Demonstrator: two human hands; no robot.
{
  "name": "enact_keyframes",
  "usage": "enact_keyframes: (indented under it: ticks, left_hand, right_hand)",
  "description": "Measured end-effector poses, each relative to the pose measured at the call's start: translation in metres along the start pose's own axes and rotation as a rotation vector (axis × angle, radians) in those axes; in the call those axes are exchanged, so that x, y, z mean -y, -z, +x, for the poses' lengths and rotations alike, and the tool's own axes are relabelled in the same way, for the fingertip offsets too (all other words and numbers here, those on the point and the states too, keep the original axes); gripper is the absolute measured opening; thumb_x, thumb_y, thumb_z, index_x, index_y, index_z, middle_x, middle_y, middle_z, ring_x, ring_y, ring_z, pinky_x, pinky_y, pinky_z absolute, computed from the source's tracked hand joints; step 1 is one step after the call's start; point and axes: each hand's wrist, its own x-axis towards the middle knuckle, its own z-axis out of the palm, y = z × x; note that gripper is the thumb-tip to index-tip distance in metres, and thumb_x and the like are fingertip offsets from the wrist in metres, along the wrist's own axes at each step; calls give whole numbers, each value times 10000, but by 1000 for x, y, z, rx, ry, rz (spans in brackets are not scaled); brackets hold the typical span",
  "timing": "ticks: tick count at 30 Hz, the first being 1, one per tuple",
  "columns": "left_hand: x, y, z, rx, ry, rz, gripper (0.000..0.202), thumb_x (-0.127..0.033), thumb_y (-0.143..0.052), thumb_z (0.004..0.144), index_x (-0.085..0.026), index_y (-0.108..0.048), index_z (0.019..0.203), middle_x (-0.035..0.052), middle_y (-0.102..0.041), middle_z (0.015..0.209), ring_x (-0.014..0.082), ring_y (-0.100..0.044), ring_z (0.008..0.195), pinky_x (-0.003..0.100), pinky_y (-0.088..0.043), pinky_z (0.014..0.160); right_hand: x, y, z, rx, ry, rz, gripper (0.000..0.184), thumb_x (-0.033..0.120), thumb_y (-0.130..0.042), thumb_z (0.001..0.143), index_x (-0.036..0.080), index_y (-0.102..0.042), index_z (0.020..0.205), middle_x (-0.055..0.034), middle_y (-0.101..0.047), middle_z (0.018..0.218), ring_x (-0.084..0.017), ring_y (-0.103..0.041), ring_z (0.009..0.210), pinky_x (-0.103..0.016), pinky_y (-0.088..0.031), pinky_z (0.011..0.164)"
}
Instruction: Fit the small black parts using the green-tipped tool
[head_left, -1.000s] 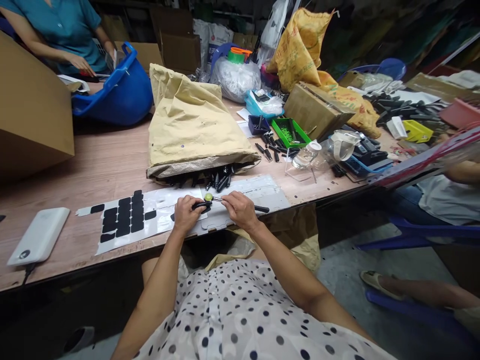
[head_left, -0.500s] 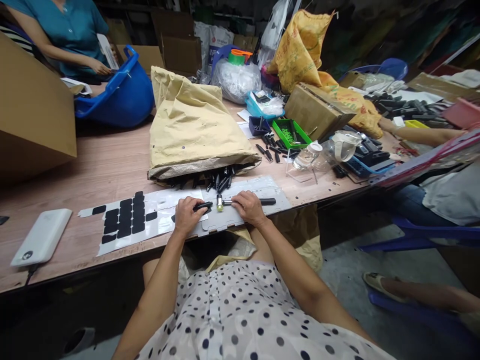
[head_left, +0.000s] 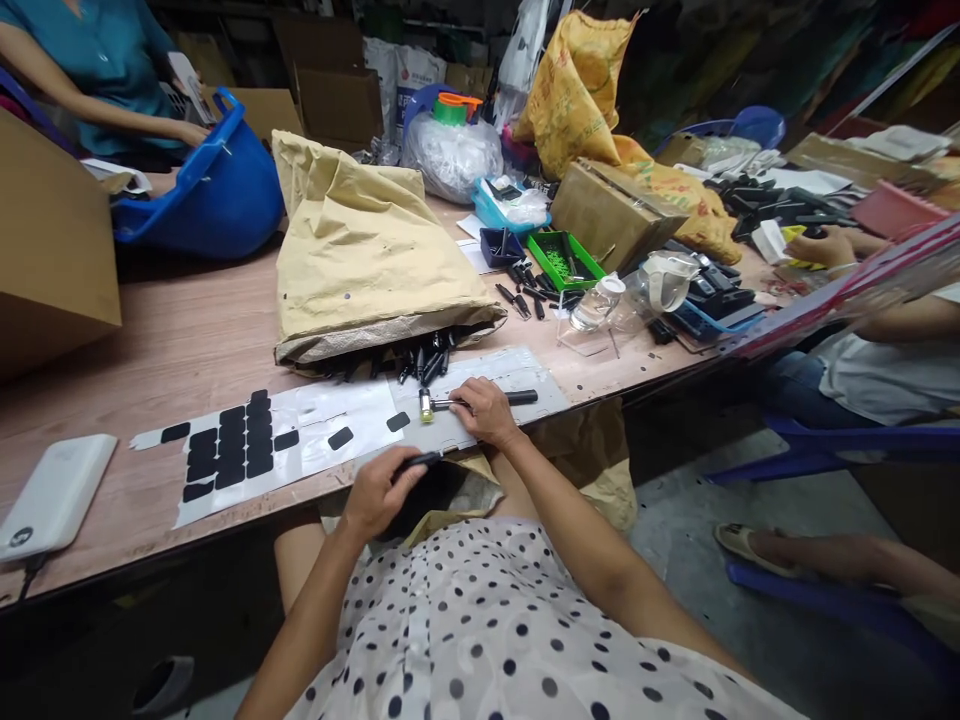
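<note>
My left hand (head_left: pixel 381 490) has its fingers closed around a slim black pen-like part (head_left: pixel 424 460), above my lap at the table's front edge. On the grey board (head_left: pixel 544 377), my right hand (head_left: pixel 486 412) grips the shaft of a small hammer (head_left: pixel 523 397). The hammer lies flat, its yellowish-tipped head (head_left: pixel 426 405) pointing left. Loose black rounded patches lie left of the hammer, one patch (head_left: pixel 398 421) close by and another patch (head_left: pixel 340 438) farther along the white sheet (head_left: pixel 311 452). Several black parts (head_left: pixel 427 362) spill from the mouth of a tan sack (head_left: pixel 375 270).
At left are a white power bank (head_left: pixel 64 495) with a cable, a cardboard box (head_left: pixel 52 230) and a blue basin (head_left: pixel 210 195). To the right stand a green tray (head_left: pixel 564 262) and a clear bottle (head_left: pixel 598 303). Co-workers sit at both sides; one person's hand (head_left: pixel 821 248) shows at right.
My left hand has drawn back from the board toward my lap with the black part, uncovering the loose patches. My right hand stays on the hammer. The view has shifted slightly.
</note>
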Motion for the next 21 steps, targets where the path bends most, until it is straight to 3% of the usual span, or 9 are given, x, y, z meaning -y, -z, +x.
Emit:
enact_keyframes:
  ticks: [4,8,11,14,16,18,21]
  left_hand:
    - [6,-29,-32,108,74,29,234,-407,-551,915,-258,-731,925,53,-777,859,231,-722,767,328,-560,722]
    - [25,-44,-38,152,222,180,168,-338,-570,868,-256,-707,815,66,-750,732,282,-734,706,338,-517,611]
    - [21,-40,-33,288,270,250,122,-295,-595,811,-244,-706,798,57,-712,665,292,-721,672,328,-473,575]
    - [-2,-25,-23,462,348,185,143,-318,-604,791,-225,-708,823,32,-675,636,262,-697,649,308,-459,587]
    - [-19,-12,-12,515,405,51,221,-392,-580,818,-218,-709,864,6,-653,615,218,-652,561,295,-451,563]
    - [-29,2,6,438,429,-56,308,-474,-552,839,-218,-713,895,-14,-646,611,179,-594,489,286,-442,534]
    - [-26,20,44,53,420,14,321,-499,-578,819,-224,-724,893,-22,-640,625,173,-599,555,283,-465,587]
  right_hand:
    - [1,-1,1,5,-9,-5,102,251,-628,946,226,-722,975,-65,-669,928,-235,-548,904,-353,-422,833]
    - [2,-1,2,3,-9,-17,93,236,-639,933,216,-722,971,-67,-669,924,-233,-543,897,-350,-421,824]
    - [3,0,2,-5,-8,-25,83,232,-643,932,220,-717,966,-62,-666,917,-231,-541,891,-346,-419,821]
    - [4,-1,2,-12,-7,-25,78,232,-646,929,225,-714,965,-59,-666,922,-230,-538,885,-343,-417,812]
    - [4,0,2,-12,-5,-18,78,235,-645,931,228,-714,967,-59,-663,925,-231,-537,888,-343,-416,814]
    - [4,0,2,-8,-4,-10,81,242,-643,936,234,-715,972,-58,-659,924,-231,-535,892,-343,-415,819]
    - [4,0,2,-7,-4,-4,82,245,-642,938,236,-715,975,-58,-656,921,-231,-531,886,-344,-415,815]
